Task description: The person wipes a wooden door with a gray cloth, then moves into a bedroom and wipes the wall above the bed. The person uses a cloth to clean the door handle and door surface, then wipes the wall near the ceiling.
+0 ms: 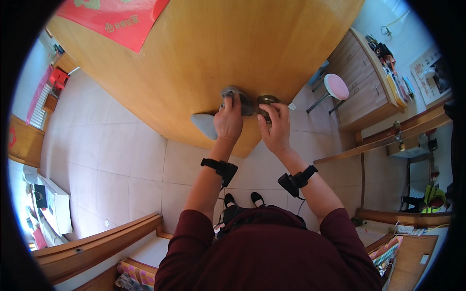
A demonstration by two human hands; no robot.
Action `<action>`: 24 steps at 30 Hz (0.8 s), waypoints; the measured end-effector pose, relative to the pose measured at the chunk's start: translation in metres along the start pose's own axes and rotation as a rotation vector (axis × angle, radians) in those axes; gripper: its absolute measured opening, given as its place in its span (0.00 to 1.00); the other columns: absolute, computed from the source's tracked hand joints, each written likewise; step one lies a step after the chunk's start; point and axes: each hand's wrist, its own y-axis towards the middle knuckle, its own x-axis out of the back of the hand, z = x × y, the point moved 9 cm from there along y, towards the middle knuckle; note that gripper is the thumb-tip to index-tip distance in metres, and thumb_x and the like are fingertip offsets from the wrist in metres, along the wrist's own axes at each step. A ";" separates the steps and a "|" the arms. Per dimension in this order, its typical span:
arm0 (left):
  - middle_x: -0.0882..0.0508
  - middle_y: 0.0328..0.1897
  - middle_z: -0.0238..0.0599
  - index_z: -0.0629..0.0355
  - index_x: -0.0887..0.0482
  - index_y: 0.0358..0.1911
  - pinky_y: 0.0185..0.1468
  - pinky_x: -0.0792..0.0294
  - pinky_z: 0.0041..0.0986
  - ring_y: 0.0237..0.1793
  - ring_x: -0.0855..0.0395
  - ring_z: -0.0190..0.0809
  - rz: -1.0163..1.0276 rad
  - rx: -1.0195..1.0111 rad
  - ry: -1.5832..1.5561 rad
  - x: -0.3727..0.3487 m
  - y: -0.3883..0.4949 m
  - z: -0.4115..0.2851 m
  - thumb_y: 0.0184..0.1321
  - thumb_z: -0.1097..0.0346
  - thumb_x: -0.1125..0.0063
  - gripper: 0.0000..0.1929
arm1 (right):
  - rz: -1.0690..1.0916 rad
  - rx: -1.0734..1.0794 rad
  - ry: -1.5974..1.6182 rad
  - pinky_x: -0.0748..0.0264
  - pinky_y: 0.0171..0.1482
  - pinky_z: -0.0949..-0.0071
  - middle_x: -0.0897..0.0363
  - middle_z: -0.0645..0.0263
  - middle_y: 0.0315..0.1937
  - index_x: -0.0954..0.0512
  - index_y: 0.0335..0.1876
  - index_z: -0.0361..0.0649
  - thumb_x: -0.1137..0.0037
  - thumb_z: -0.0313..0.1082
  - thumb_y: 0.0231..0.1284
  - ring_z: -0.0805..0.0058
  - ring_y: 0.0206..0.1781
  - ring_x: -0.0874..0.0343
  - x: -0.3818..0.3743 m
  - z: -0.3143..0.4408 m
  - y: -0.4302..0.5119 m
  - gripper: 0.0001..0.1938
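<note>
A varnished wooden door point(233, 47) stands in front of me. My left hand point(228, 123) grips a grey cloth point(205, 124) and presses it against the door face, left of the knob. One part of the cloth hangs out to the left of the hand, and another bunches above the fingers. On the right, the fingers and thumb of my right hand point(277, 128) hold a round brass doorknob point(268, 99) near the door's edge. The fingers partly hide the knob. A black strap with a small device sits on each forearm.
A red paper poster point(123, 22) is on the upper door. To the right, a pink-topped stool point(335, 86) stands beside a wooden cabinet point(364, 82) topped with clutter. A wooden door frame point(109, 236) runs along the lower left. A person in a yellow vest point(433, 200) appears far right.
</note>
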 end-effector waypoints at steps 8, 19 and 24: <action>0.26 0.45 0.38 0.55 0.23 0.56 0.25 0.28 0.30 0.22 0.21 0.42 -0.140 -0.044 0.000 0.020 0.038 -0.018 0.51 0.67 0.45 0.25 | 0.021 -0.041 -0.003 0.31 0.52 0.62 0.32 0.54 0.45 0.23 0.48 0.42 0.41 0.31 0.57 0.54 0.49 0.30 0.000 -0.003 -0.002 0.13; 0.25 0.47 0.41 0.56 0.24 0.57 0.26 0.27 0.31 0.26 0.19 0.43 -0.146 0.042 -0.029 0.023 0.036 -0.015 0.50 0.69 0.45 0.26 | 0.023 -0.039 -0.022 0.30 0.50 0.63 0.32 0.54 0.46 0.23 0.49 0.42 0.41 0.29 0.57 0.54 0.48 0.30 -0.002 -0.003 -0.002 0.14; 0.25 0.48 0.36 0.56 0.24 0.57 0.24 0.28 0.28 0.23 0.21 0.39 -0.117 0.021 0.025 0.006 0.024 -0.006 0.52 0.68 0.46 0.24 | 0.006 -0.031 0.020 0.29 0.50 0.64 0.32 0.54 0.46 0.23 0.50 0.41 0.41 0.29 0.57 0.55 0.48 0.29 -0.002 -0.002 0.000 0.14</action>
